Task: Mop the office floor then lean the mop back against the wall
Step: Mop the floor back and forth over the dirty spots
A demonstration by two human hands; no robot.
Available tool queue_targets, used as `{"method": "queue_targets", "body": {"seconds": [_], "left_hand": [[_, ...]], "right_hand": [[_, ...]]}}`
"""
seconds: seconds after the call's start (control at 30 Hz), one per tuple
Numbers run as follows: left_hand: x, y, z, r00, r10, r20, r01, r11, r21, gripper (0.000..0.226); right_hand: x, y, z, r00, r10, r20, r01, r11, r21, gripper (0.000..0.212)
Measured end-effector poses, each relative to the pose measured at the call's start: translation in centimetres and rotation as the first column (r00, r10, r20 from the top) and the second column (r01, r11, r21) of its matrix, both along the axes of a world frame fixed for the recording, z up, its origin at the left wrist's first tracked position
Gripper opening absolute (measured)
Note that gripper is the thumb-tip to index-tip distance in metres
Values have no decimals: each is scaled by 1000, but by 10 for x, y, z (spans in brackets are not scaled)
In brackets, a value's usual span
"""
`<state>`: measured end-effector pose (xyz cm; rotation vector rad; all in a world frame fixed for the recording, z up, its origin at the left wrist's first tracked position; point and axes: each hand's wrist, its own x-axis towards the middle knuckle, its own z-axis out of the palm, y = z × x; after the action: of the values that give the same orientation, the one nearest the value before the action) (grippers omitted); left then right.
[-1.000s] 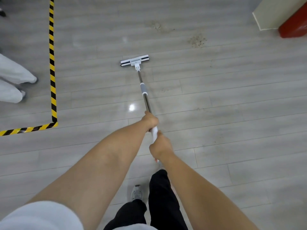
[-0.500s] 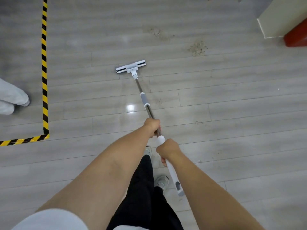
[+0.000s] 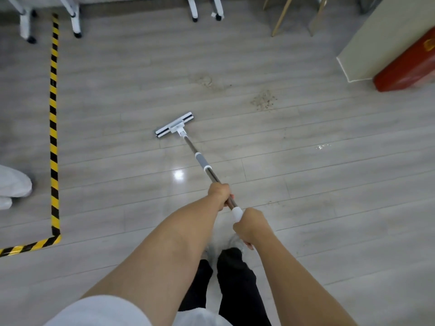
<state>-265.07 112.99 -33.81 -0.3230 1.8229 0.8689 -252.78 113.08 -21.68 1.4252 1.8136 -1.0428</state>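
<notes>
A flat mop with a white and black head [image 3: 174,125] lies on the grey plank floor [image 3: 329,184], its metal pole [image 3: 201,161] slanting back toward me. My left hand [image 3: 220,192] grips the pole further down. Behind it my right hand [image 3: 250,225] grips the white upper end of the handle. The head is angled, with its right end further away. Two patches of brown dirt [image 3: 263,100] lie on the floor beyond the head to the right.
Yellow and black hazard tape [image 3: 53,128] marks a corner on the left. Another person's white-clad feet [image 3: 13,184] stand at the left edge. Castor legs [image 3: 75,22] and wooden legs [image 3: 280,18] line the far side. A cream wall base [image 3: 357,55] and a red box [image 3: 407,67] stand at the right.
The mop head has turned so its right end points further away, and the pole now slants more to the left. My view has tilted up, bringing furniture legs into sight.
</notes>
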Motion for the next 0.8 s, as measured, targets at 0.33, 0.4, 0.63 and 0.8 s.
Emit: {"method": "queue_targets", "body": {"seconds": [0.33,0.4,0.63,0.8], "left_hand": [[-93,147,25,996,31,-84,-29,999,24,31],[-123,184,34,992,36,-120,-33,999,30,30],[-224,304,62,976,15,-217,4,996,90,29],[-317,386,67,976,26,-218,5,990,137,29]], "right_hand": [[-81,138,2,996,-2,-87,4,1000,13,12],[-109,173,5,991,-13,-136,13,1000,2,10],[-211,289,23,975,-84,-205,82,996,-20,17],[-303,372,24,964,-54,-260,55,998,-3,14]]}}
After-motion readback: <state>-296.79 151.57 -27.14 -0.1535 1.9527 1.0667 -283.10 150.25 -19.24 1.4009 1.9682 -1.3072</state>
